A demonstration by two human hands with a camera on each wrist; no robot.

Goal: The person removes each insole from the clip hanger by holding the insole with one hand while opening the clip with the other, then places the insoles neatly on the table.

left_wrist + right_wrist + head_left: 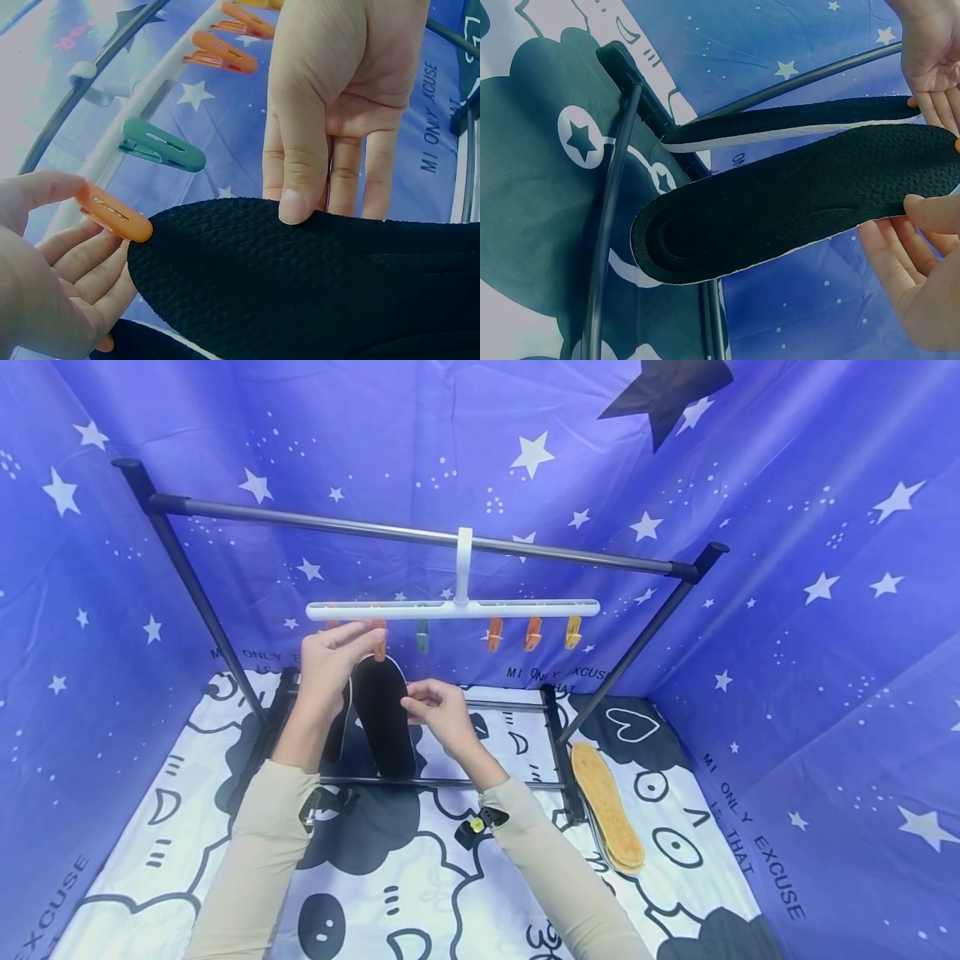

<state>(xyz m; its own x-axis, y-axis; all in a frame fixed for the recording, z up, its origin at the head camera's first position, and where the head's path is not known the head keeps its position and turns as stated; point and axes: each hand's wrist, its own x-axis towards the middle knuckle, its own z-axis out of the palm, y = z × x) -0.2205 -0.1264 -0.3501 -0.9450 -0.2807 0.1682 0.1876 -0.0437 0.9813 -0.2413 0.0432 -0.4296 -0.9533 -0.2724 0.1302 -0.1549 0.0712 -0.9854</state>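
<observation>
My left hand (pixel 325 670) pinches an orange clip (pixel 114 213) between thumb and fingers. The clip's tip meets the rounded end of a black insole (pixel 795 202); whether it bites the edge I cannot tell. With thumb and fingers, my right hand (pixel 441 710) pinches that insole's side edge below the clip. A second black insole (pixel 780 124), with a pale underside, hangs beside it to the left, partly hidden behind my left hand in the head view. Both insoles are below a white clip hanger (pixel 525 608).
The hanger hooks over a dark metal rack's top bar (pixel 315 522). A green clip (pixel 423 635), more orange clips (pixel 533 633) and a yellow clip (pixel 573 632) hang along it. Tan insoles (pixel 609 810) lie stacked right of the rack on the patterned cloth (pixel 450 893).
</observation>
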